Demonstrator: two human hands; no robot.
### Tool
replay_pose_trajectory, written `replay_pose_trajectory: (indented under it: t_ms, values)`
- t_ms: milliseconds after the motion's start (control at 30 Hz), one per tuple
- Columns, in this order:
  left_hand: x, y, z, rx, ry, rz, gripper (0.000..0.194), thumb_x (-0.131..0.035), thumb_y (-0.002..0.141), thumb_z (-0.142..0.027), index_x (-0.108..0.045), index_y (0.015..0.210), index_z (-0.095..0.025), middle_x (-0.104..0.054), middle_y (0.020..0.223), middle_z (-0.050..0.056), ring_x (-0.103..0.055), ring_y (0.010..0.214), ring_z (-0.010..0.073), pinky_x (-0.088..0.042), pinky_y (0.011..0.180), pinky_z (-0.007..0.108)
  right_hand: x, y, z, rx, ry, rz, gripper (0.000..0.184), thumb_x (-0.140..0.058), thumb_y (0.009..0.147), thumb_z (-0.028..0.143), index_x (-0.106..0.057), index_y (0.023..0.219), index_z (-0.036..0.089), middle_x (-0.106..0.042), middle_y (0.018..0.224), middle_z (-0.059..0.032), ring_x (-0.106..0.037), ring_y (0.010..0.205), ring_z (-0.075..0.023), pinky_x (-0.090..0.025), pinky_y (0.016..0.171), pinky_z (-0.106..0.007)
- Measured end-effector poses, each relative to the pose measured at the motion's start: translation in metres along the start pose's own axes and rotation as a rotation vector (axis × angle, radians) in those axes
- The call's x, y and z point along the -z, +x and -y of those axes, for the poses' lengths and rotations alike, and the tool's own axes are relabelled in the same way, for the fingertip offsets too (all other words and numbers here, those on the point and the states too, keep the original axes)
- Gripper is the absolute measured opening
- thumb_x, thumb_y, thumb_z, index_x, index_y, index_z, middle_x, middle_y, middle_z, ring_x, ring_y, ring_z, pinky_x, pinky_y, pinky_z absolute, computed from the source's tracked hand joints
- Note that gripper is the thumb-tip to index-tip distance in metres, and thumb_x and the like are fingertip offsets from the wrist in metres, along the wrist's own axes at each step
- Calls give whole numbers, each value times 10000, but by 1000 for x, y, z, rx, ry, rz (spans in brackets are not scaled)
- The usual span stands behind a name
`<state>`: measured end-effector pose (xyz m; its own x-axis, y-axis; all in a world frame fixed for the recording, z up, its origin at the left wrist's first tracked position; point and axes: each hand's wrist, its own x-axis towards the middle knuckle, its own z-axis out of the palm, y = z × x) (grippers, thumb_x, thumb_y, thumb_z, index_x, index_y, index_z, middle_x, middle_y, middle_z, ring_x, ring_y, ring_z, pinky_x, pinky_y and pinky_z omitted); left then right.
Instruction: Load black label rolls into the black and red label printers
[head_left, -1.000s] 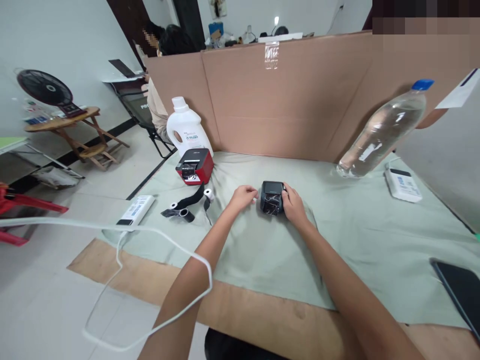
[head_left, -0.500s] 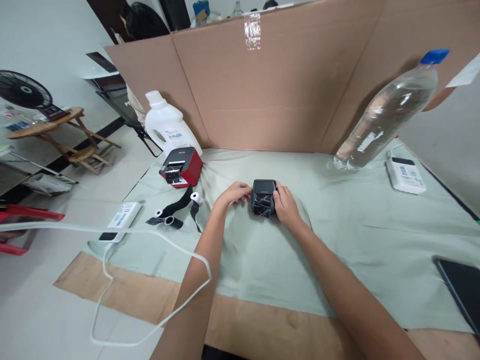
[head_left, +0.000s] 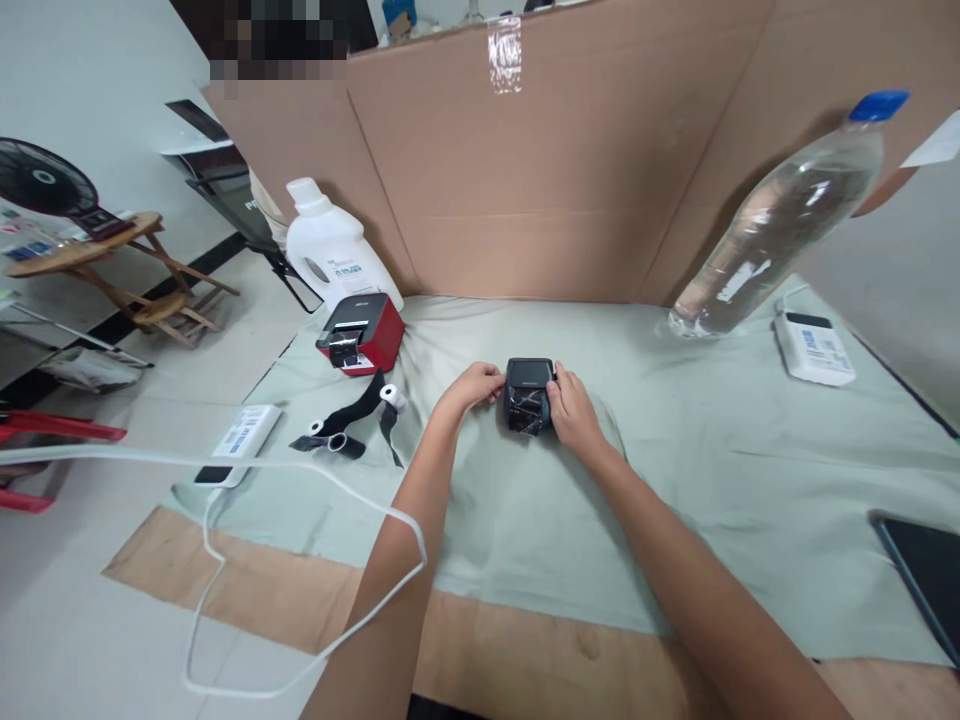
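A small black portable printer [head_left: 529, 378], or a device much like one, lies on the pale green cloth [head_left: 675, 430]. Shiny, creased black film covers its near side. My right hand [head_left: 574, 405] grips its right edge, thumb on the near part. At its left edge, my left hand [head_left: 478, 385] has its fingers curled and pinched together. Whatever is between those fingertips is too small to make out. To the left sit a red and black label printer [head_left: 367, 330] and loose black ribbon [head_left: 352, 410] with white-cored rolls [head_left: 393, 397].
Behind the cloth stands a tall cardboard panel [head_left: 540, 180]. A white jug [head_left: 337, 245] and a leaning water bottle [head_left: 780, 230] rest near it. White boxes [head_left: 814, 348] lie at both sides, with a phone [head_left: 922, 575] at right. A white cable [head_left: 300, 465] loops across my left forearm.
The view has shifted very slightly. Both hands stay at the black printer, and nothing else has visibly moved.
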<state>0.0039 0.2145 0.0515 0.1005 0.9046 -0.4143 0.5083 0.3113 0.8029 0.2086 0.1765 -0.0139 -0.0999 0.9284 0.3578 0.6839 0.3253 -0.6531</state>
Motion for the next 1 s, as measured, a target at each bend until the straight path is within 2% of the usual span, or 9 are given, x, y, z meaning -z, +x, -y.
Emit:
replay_pose_trajectory:
  t_ms: [267,533,800,1000]
  values:
    - [1,-3,0,7,-7,5,194,-593,847,-152,-535,662,-166,-575,580,-11,-511,474,70,-242,401,174,0,0,0,-13,-1,2,724,-156,1062,542,-445,1522,63,-616,1317,-233,-561,1243,-342,-459,1083,-515]
    - [1,-3,-1,-3,-10,-5,221,-633,837,-189,-532,642,-167,-569,544,-9,-519,478,80,-312,439,171,0,-1,1,-9,-14,-4,726,-152,1064,548,-450,1524,72,-630,1309,-233,-568,1238,-345,-469,1069,-516]
    - [0,-2,1,-23,-21,-8,234,-594,838,-126,-518,622,-172,-532,524,-29,-492,455,72,-307,447,178,1,-4,4,-36,-21,-3,758,-155,1059,573,-420,1547,56,-643,1319,-244,-592,1207,-361,-477,1049,-533]
    - [5,-4,2,-36,-10,-7,224,-665,809,-198,-560,613,-168,-577,546,-6,-520,492,92,-344,473,193,1,-4,4,-52,-6,-17,775,-139,1051,598,-427,1550,80,-658,1302,-239,-601,1210,-363,-480,1046,-549]
